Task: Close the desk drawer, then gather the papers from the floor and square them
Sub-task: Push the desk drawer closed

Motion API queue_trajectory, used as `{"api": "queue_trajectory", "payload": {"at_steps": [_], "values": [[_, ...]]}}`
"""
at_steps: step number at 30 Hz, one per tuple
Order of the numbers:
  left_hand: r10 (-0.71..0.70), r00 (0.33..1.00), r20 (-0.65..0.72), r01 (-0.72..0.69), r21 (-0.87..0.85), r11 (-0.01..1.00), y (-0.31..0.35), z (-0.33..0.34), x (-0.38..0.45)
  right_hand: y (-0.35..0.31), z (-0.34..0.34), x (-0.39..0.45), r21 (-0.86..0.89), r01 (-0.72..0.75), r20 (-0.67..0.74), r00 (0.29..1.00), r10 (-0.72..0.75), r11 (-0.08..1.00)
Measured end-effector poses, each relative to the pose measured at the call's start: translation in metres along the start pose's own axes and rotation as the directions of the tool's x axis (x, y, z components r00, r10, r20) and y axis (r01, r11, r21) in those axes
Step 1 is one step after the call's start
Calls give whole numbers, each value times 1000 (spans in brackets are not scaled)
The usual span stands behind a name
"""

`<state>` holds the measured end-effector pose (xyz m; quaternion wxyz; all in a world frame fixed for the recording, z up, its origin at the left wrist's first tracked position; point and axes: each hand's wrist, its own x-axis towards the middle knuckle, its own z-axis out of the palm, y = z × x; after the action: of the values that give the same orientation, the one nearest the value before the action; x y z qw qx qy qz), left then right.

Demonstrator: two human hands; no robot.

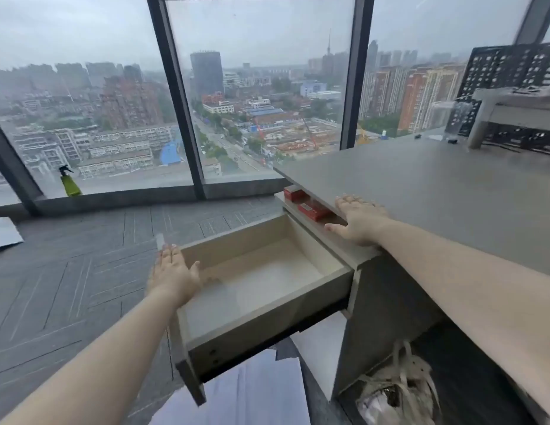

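Note:
The desk drawer (298,308) stands pulled far out from the grey desk (427,185), its pale wooden inside empty. My left hand (174,273) lies flat against the drawer's front panel, fingers spread, thumb over the rim. My right hand (358,220) rests palm down on the desk's left edge, fingers apart, holding nothing. White papers (252,391) lie on the floor under the drawer, partly hidden by it. Another sheet (3,233) lies at the far left of the floor.
Red boxes (310,208) sit in a slot under the desktop. A cloth bag (396,391) sits in the desk's lower opening. A green spray bottle (69,182) stands on the window sill. A black perforated rack (513,87) and small shelf stand on the desk's far right.

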<state>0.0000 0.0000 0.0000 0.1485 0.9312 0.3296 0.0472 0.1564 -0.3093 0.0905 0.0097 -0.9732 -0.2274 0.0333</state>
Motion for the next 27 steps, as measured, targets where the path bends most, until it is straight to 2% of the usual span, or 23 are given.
{"api": "queue_trajectory", "payload": {"at_steps": [2,5,7,12,17,23,27], "values": [[-107,990,92,112,-42,993,-14,1,-12,-1,-2,-6,-27,-2,11,1000,2,1000],[-187,967,175,223,-219,950,-27,9,-24,-1,-3,-8,-45,-10,18,1000,10,999],[-198,965,169,242,-298,923,-28,13,-24,-2,0,-6,-45,-10,10,1000,10,999],[-202,969,140,239,-356,903,-21,17,-21,-1,0,-2,-50,-1,-2,1000,1,999],[-145,982,121,183,-424,887,0,26,-15,-1,-1,9,-30,30,-5,1000,-31,999],[58,985,163,54,-609,791,46,40,-11,-1,-3,11,-3,39,-3,999,-39,999],[143,971,189,7,-626,780,74,52,-1,0,-6,19,31,63,-9,998,-63,998]]}}
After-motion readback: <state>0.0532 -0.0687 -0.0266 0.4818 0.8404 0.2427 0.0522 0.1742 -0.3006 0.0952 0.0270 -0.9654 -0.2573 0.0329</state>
